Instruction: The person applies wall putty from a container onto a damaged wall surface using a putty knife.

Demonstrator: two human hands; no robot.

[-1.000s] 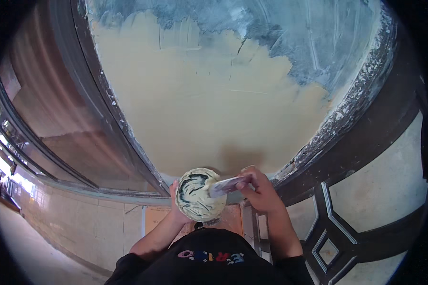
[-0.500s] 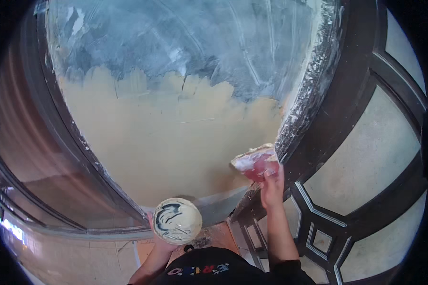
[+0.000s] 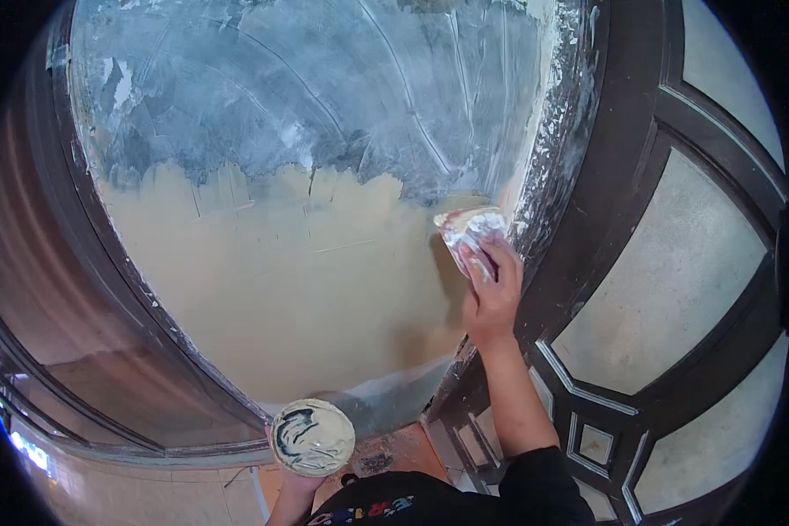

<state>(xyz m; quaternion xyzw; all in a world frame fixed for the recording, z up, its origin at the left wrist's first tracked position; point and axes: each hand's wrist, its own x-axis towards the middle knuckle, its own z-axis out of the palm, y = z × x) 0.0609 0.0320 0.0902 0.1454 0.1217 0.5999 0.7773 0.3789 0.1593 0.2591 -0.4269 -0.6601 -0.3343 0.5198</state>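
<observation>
Low in the head view, my left hand [image 3: 296, 482] grips a round tub of cream putty [image 3: 329, 438] from below and its side; most of the fingers are hidden under it. Dark streaks show across the putty's surface. At the right side of the wall panel, my right hand [image 3: 494, 294] is closed round a putty spreader [image 3: 466, 235] smeared with white and cream paste. Its wide edge points up, at or very near the wall. Cream putty [image 3: 272, 289] coats the lower wall up to a ragged edge, and bare blue-grey surface [image 3: 228, 96] lies above.
A dark, paint-spattered frame [image 3: 548, 158] borders the panel on the right, beside a dark panelled door [image 3: 675, 272] with pale insets. Brown framed panelling [image 3: 88, 289] stands on the left. An orange-brown sheet [image 3: 403, 447] lies on the floor below.
My right hand has moved up along the wall's right side, and the spreader has turned in it. My left hand still holds the tub. The whole view has shifted slightly.
</observation>
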